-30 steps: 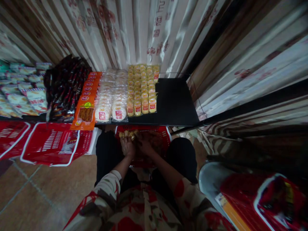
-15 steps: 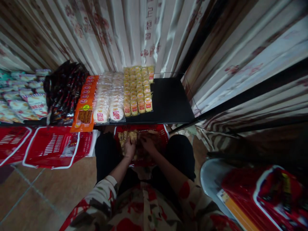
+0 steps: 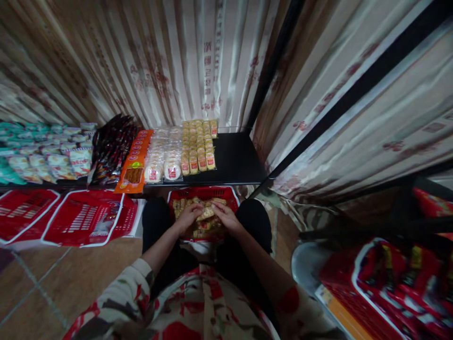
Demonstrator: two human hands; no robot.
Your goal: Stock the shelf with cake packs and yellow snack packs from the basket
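Between my knees stands a red basket holding many small yellowish wrapped snacks. Over it, my left hand has its fingers closed on the near-left end of a wrapped snack packet. My right hand comes from the other side, its fingers closed at the right end of the same packet. More snack packets lie loosely below and around both hands. On the black shelf above the basket, yellow snack packets stand in tidy rows.
Beside those rows on the shelf are round white crackers, an orange packet, dark packets and white-green packets. Red baskets sit at lower left. A grey stool and a loaded red basket are at right.
My hands have drawn slightly apart, with a packet now visible between their fingers. The right hand was smeared by motion before. The view has shifted, showing more of the shelf's left side.
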